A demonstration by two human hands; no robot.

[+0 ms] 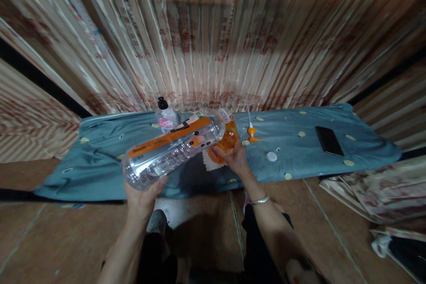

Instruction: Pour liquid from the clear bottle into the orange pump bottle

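Observation:
My left hand [143, 197] is wrapped round the lower end of a large clear bottle [173, 146] with an orange label. The bottle tilts, its mouth at the upper right, by the top of an orange translucent bottle [229, 135]. My right hand [234, 155] grips that orange bottle, which rests on a small white cloth [213, 165]. Whether liquid passes between the two bottles is too unclear to tell. An orange pump head [252, 132] with a clear tube lies to the right, and a round white cap [272, 156] lies beyond my right hand.
A clear bottle with a black top [165, 115] stands behind the large bottle. A dark phone [329, 140] lies at the right of the blue cloth surface [296, 159]. Striped curtains [206, 44] hang behind; dark poles flank the surface.

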